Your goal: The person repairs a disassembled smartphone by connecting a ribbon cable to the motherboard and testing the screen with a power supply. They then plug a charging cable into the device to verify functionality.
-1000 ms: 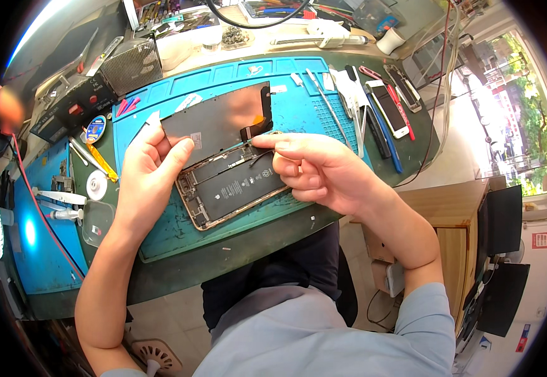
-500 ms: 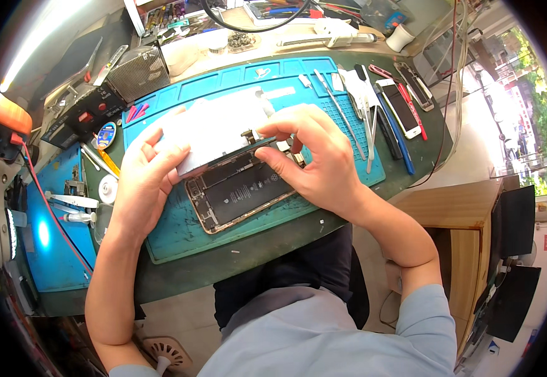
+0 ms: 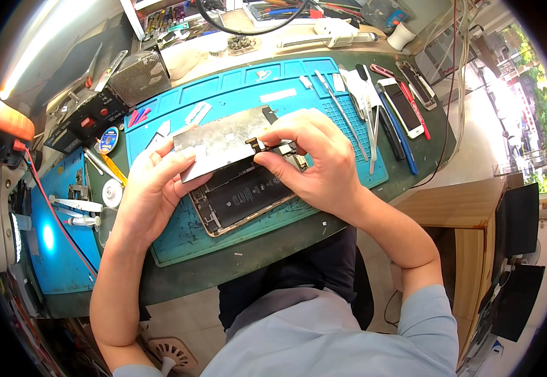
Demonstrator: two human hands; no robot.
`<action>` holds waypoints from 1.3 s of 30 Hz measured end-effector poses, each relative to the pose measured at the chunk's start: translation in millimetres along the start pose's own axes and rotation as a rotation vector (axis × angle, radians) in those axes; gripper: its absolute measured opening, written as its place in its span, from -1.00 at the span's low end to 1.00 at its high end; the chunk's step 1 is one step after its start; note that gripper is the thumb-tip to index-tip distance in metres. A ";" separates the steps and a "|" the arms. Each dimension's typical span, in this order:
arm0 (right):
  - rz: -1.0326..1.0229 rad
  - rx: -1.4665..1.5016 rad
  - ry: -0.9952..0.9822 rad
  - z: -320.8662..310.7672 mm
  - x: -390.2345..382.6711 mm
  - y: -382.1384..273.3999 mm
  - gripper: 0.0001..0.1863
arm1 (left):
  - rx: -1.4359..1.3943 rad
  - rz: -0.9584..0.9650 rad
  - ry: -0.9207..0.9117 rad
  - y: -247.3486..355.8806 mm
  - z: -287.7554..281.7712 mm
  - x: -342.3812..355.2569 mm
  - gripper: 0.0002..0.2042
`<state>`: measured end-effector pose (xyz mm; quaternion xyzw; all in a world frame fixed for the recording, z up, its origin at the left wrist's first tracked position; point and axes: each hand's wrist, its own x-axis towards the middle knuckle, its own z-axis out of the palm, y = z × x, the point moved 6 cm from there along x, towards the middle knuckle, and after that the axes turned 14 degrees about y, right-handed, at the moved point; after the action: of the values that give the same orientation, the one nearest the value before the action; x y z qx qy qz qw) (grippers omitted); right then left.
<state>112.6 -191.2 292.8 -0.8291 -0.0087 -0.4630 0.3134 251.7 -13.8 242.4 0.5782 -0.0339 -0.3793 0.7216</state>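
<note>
My left hand (image 3: pixel 163 176) grips the left end of a detached phone screen panel (image 3: pixel 217 141), tilted with its metal back in view above the open phone body (image 3: pixel 239 201). My right hand (image 3: pixel 305 157) is closed at the right end of the panel, thumb and fingers on a small flex cable (image 3: pixel 256 144) with connectors. The phone body rests on a blue silicone mat (image 3: pixel 185 248), its black battery showing between and below my hands.
Tweezers and pry tools (image 3: pixel 367 113) lie right of the mat, beside a white phone (image 3: pixel 399 107) and phone parts. A second mat (image 3: pixel 60 251), syringes and an orange tool (image 3: pixel 12 119) sit at the left. A wooden cabinet (image 3: pixel 449 207) stands at the right.
The screen has tipped from dark side up to show its metal back. My right hand has turned from a pointing finger to a pinch at the cable end.
</note>
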 end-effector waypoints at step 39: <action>-0.071 0.060 -0.156 14.1 14.6 14.3 -0.80 | -0.068 0.050 0.064 -0.4 -14.6 3.7 -0.64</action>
<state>136.1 -199.3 291.5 -0.8520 -0.0762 -0.4076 0.3198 261.2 -4.3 235.8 0.5641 -0.0121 -0.3434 0.7508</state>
